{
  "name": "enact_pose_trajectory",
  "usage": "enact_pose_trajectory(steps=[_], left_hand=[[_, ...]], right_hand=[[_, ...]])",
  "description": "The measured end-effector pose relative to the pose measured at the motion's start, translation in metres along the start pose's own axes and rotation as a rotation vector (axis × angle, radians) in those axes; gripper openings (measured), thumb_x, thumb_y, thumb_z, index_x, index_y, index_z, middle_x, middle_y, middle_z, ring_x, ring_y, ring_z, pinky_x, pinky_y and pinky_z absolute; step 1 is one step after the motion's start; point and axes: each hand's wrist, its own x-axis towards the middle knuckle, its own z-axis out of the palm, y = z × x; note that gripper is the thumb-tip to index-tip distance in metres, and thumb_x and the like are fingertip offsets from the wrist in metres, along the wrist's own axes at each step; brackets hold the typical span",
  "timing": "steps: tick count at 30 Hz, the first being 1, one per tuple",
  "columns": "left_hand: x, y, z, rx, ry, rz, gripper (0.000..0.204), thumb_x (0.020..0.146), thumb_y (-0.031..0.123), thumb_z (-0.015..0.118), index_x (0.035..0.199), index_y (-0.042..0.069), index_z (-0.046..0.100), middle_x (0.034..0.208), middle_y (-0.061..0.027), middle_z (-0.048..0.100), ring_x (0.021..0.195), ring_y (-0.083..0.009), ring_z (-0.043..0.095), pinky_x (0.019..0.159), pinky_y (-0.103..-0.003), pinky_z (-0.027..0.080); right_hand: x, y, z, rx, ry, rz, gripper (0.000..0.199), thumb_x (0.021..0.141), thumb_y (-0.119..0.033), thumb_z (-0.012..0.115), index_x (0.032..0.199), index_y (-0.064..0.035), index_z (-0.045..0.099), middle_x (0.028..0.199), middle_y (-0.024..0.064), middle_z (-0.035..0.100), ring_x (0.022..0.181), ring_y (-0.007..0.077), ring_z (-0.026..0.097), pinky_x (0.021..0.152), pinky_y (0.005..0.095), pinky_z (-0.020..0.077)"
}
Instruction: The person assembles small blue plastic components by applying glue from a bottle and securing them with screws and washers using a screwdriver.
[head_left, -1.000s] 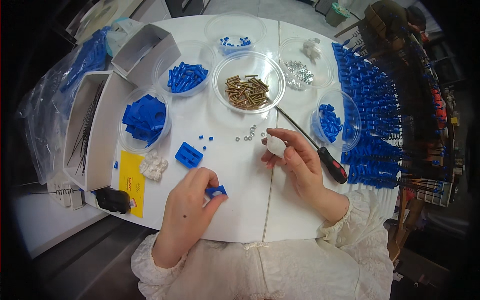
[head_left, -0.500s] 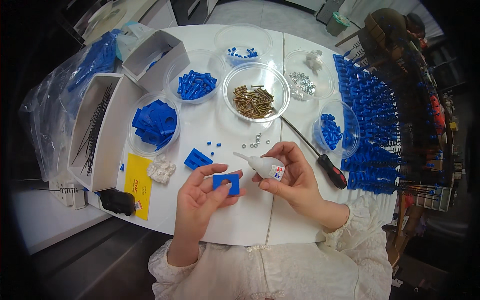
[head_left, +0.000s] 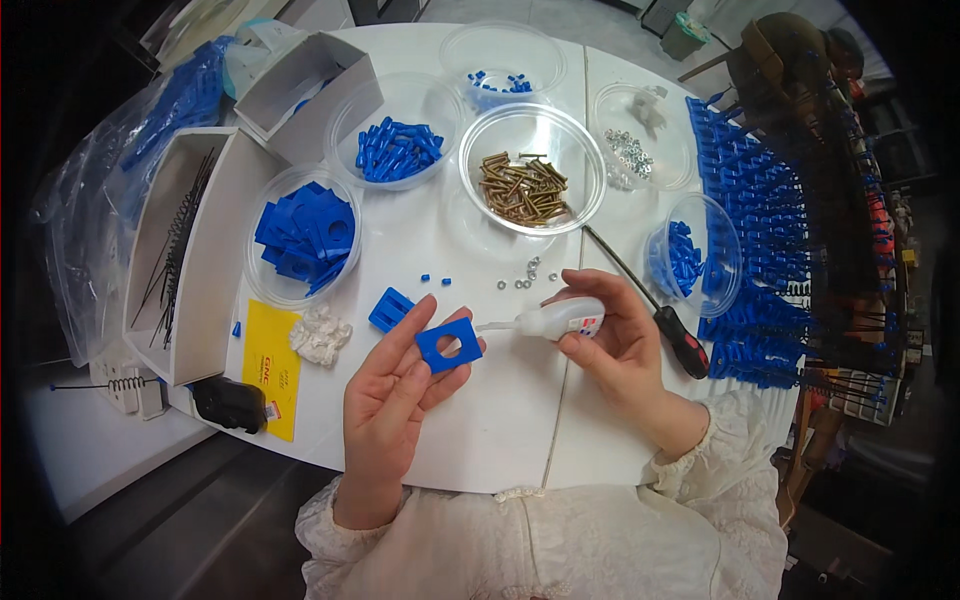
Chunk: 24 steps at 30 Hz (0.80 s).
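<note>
My left hand (head_left: 385, 410) pinches a flat blue plastic plate (head_left: 468, 333) with a round hole, its thumb below and its fingers behind. In my right hand (head_left: 625, 365) a small white squeeze bottle (head_left: 550, 322) lies on its side. The bottle's thin nozzle (head_left: 497, 327) points left, its tip at the plate's right edge; whether they touch I cannot tell. Behind my left fingers a blue slotted part (head_left: 388, 312) rests on the table, partly hidden. Beyond it are small blue caps (head_left: 446, 282), and several metal nuts (head_left: 531, 273) lie further right.
Clear bowls hold brass-coloured screws (head_left: 520, 190), blue pegs (head_left: 395, 150), blue plates (head_left: 305, 235) and nuts (head_left: 628, 155). A screwdriver (head_left: 682, 340) lies at right, beside rows of blue assemblies (head_left: 750, 220). A white box with black springs (head_left: 205, 250), crumpled tissue (head_left: 320, 335) and yellow card (head_left: 272, 365) are left.
The bottle has tipped level, and its nozzle has come down to the plate's right edge. My left hand has tilted the plate so its hole shows more fully. The view has shifted slightly.
</note>
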Motion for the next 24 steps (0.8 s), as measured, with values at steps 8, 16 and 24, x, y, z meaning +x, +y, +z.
enact_pose_trajectory(steps=[8,16,24], left_hand=[[0.001,-0.001,-0.005,0.074,0.099,-0.009,0.035,0.095,0.003,0.047,0.129,-0.004,0.042,0.126,-0.0212,0.055,0.112,-0.0214,0.060,0.089,-0.030,0.053],[0.000,-0.007,-0.005,0.188,0.211,0.024,0.020,0.094,0.004,0.053,0.112,-0.003,0.052,0.112,-0.0152,0.064,0.097,-0.0168,0.066,0.080,-0.026,0.057],[-0.002,-0.015,-0.008,0.237,0.225,0.149,0.014,0.092,0.003,0.056,0.105,-0.004,0.053,0.096,-0.0111,0.066,0.089,-0.0182,0.068,0.077,-0.027,0.058]], right_hand=[[-0.003,0.001,-0.004,0.080,0.080,0.074,0.043,0.083,0.005,0.067,0.122,0.0018,0.050,0.118,0.0094,0.057,0.104,0.0125,0.058,0.087,0.0247,0.0490],[-0.003,0.001,-0.002,0.067,0.118,0.095,0.044,0.081,-0.003,0.072,0.119,-0.0003,0.051,0.113,0.0112,0.060,0.103,0.0173,0.060,0.088,0.0291,0.0501],[-0.003,0.001,-0.003,0.033,0.036,0.084,0.040,0.083,0.005,0.067,0.119,0.0024,0.050,0.116,0.0112,0.059,0.104,0.0141,0.058,0.089,0.0271,0.0488]])
